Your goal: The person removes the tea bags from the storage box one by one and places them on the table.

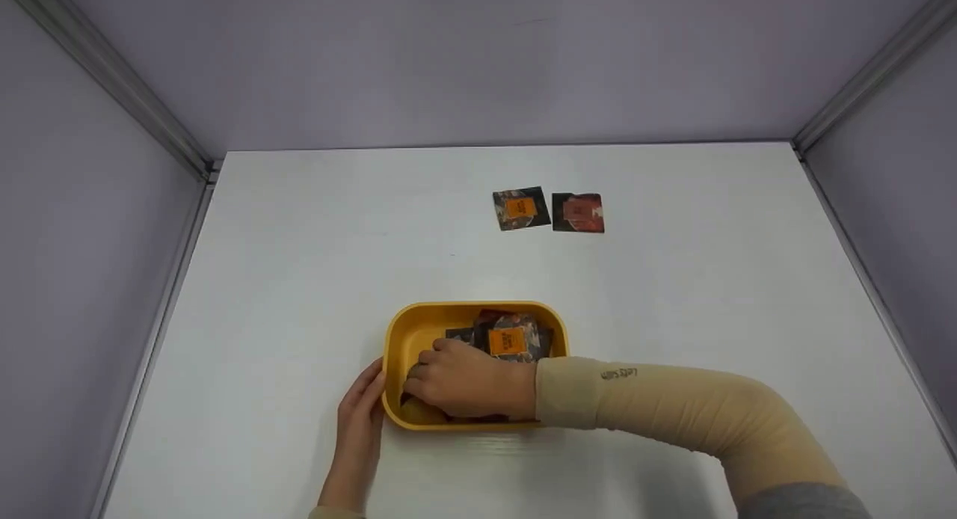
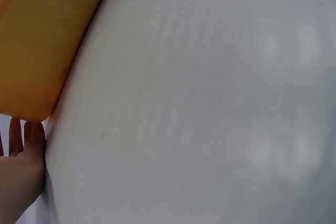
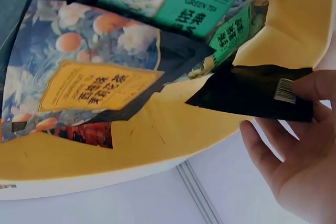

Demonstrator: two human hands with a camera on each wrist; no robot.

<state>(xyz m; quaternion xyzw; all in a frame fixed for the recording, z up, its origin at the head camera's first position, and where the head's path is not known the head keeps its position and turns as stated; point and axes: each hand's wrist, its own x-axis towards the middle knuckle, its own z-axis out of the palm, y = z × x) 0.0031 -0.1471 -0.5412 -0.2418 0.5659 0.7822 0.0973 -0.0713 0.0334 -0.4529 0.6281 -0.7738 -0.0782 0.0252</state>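
Observation:
A yellow plastic bin [image 1: 419,321] holds several tea packets. Reaching down into it, my right hand [image 1: 467,381] pinches a black tea packet [image 3: 252,92] between thumb and fingers, its barcode side showing in the right wrist view. Around that packet lie a blue floral packet with an orange label [image 3: 79,72] and green tea packets [image 3: 197,6]; a red one peeks out underneath. My left hand [image 1: 362,403] rests its extended fingers against the bin's left wall. The left wrist view shows those fingertips right at the bin's end.
Toward the back of the white table [image 1: 299,280], an orange-labelled packet [image 1: 521,208] and a red-labelled packet [image 1: 578,212] lie flat side by side. Pale panels [image 1: 478,70] wall the table at the back and both sides.

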